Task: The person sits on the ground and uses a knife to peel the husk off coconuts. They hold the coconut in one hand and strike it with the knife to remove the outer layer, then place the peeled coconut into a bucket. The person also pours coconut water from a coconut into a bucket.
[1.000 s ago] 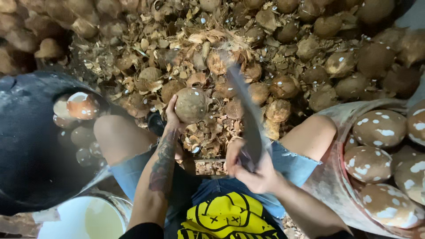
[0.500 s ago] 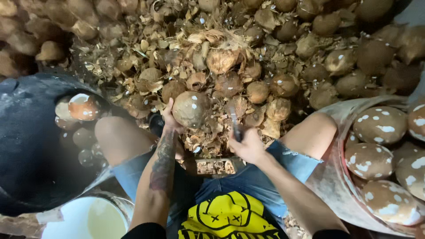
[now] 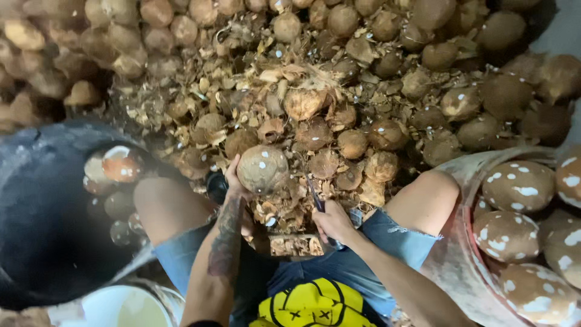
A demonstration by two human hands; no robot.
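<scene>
A heap of husked coconuts [image 3: 375,79] and shell scraps fills the ground between the seated person's knees. The left hand [image 3: 236,181] grips 1 partly peeled coconut [image 3: 262,169] above the scraps. The right hand [image 3: 331,223] is closed around a knife [image 3: 315,197], just beside it.

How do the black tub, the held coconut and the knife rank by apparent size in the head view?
1. Black tub, though nearest the camera.
2. Coconut in the left hand.
3. Knife in the right hand, partly hidden.
</scene>
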